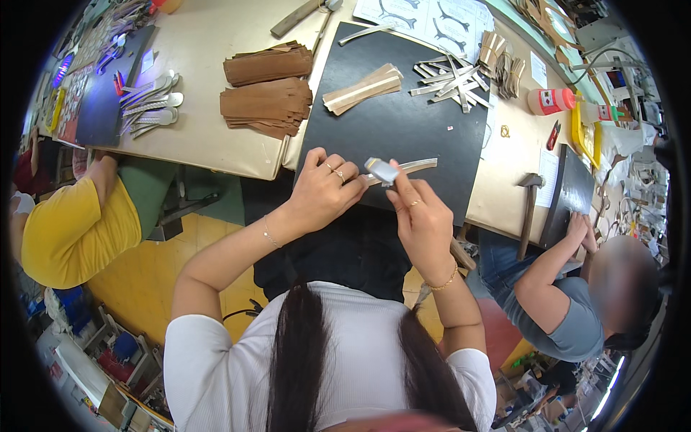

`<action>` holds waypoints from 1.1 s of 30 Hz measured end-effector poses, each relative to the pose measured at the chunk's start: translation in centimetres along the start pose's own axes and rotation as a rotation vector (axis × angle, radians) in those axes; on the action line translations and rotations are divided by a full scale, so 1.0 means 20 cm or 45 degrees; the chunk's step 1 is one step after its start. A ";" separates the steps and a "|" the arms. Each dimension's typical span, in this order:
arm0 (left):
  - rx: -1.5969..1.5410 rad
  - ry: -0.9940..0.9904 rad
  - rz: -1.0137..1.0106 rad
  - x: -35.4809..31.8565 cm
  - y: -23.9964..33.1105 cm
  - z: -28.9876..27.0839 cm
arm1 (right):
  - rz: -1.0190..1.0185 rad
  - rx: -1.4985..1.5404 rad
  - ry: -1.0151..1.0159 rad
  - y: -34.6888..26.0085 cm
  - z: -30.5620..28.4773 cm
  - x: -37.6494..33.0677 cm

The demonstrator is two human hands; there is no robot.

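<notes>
Near the front edge of a black board (439,137), my left hand (327,189) is closed in a pinch on one end of a narrow silver strip (421,165). The strip's other end reaches out to the right over the board. My right hand (423,216) pinches a small grey piece with a rounded, pale tip (381,171), held over the strip close to my left fingertips. Whether this piece is joined to the strip I cannot tell. Beyond my hands lies a fanned stack of tan strips (363,88). Several loose silver strips (453,78) are piled at the board's far right.
Brown leather strips (266,108) are stacked left of the board, with silver round-ended straps (155,104) farther left. To the right are a red-and-white bottle (551,101), a hammer (531,183) and a yellow tray (586,137). Co-workers sit on both sides, one in yellow (79,230).
</notes>
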State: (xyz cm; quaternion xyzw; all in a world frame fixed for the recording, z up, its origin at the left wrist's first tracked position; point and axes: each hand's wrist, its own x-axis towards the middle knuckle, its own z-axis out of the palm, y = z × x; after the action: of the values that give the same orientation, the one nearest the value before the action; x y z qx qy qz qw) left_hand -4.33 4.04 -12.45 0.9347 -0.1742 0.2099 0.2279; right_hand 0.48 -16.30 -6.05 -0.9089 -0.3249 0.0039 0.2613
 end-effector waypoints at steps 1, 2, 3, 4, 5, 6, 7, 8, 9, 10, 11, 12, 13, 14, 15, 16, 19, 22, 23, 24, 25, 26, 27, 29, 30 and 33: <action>0.010 0.013 0.002 0.00 0.00 0.00 | -0.012 -0.047 -0.068 0.00 0.00 0.00; 0.015 0.035 0.003 -0.01 0.00 0.01 | 0.000 -0.062 -0.054 0.00 0.00 0.00; 0.018 0.053 -0.001 -0.01 0.00 0.01 | 0.002 -0.079 -0.068 0.01 0.00 0.00; 0.019 0.078 -0.009 -0.01 0.00 0.02 | 0.032 -0.109 -0.083 0.01 0.00 0.00; 0.013 0.083 -0.016 -0.02 0.01 0.02 | 0.002 -0.048 -0.034 0.01 0.00 0.00; 0.007 0.093 -0.014 -0.03 0.00 0.03 | -0.003 -0.004 0.026 0.01 0.00 0.00; 0.012 0.097 -0.021 -0.03 0.01 0.03 | -0.010 0.039 0.085 0.01 0.01 -0.01; 0.013 0.103 -0.028 -0.03 0.01 0.03 | -0.028 0.033 0.086 0.01 0.02 -0.01; 0.013 0.123 -0.035 -0.04 0.01 0.03 | -0.048 0.028 0.089 0.00 0.03 -0.01; 0.015 0.117 -0.040 -0.04 0.01 0.04 | -0.079 0.026 0.071 0.00 0.04 -0.01; 0.016 0.126 -0.043 -0.04 0.01 0.04 | -0.036 -0.086 -0.082 0.00 0.04 -0.01; 0.014 0.134 -0.046 -0.04 0.01 0.04 | -0.028 -0.077 -0.036 0.00 0.04 -0.01; 0.020 0.146 -0.045 -0.04 0.00 0.05 | -0.033 -0.063 -0.011 0.00 0.04 -0.01; 0.020 0.148 -0.050 -0.04 0.00 0.05 | -0.007 -0.056 0.035 0.00 0.05 -0.01; 0.015 0.141 -0.054 -0.04 0.00 0.05 | -0.046 0.006 0.064 0.00 0.05 -0.01; 0.019 0.127 -0.058 -0.04 0.00 0.04 | -0.058 0.059 0.119 0.00 0.05 -0.01; -0.012 0.082 -0.073 -0.04 0.00 0.02 | -0.047 0.033 0.004 -0.01 0.06 -0.02; -0.122 0.058 -0.076 0.01 -0.01 -0.01 | 0.020 0.105 0.086 0.02 0.04 -0.01; -0.166 0.033 -0.065 0.03 -0.01 -0.02 | 0.053 0.165 0.157 0.03 0.02 -0.02; -0.212 0.017 -0.050 0.06 -0.02 -0.03 | 0.069 0.235 0.240 0.05 0.00 -0.02; -0.059 -0.139 0.028 0.09 -0.04 -0.04 | 0.105 0.266 0.311 0.07 -0.03 -0.03; -0.046 -0.208 0.096 0.14 -0.05 -0.04 | 0.143 0.325 0.384 0.08 -0.05 -0.03; -0.030 -0.268 0.163 0.19 -0.05 -0.02 | 0.177 0.309 0.420 0.09 -0.08 -0.04; -0.039 -0.399 0.261 0.30 -0.05 0.01 | 0.258 0.297 0.460 0.11 -0.11 -0.08; -0.025 -0.417 0.287 0.34 -0.06 0.02 | 0.298 0.290 0.454 0.11 -0.12 -0.10; 0.011 -0.422 0.342 0.44 -0.06 0.07 | 0.409 0.286 0.437 0.13 -0.12 -0.18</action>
State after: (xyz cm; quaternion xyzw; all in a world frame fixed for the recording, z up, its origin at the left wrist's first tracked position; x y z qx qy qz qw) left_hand 4.08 2.46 -9.82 0.9258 -0.3313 0.0824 0.1622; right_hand -0.33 -21.26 -5.88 -0.9015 -0.1247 -0.0727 0.4079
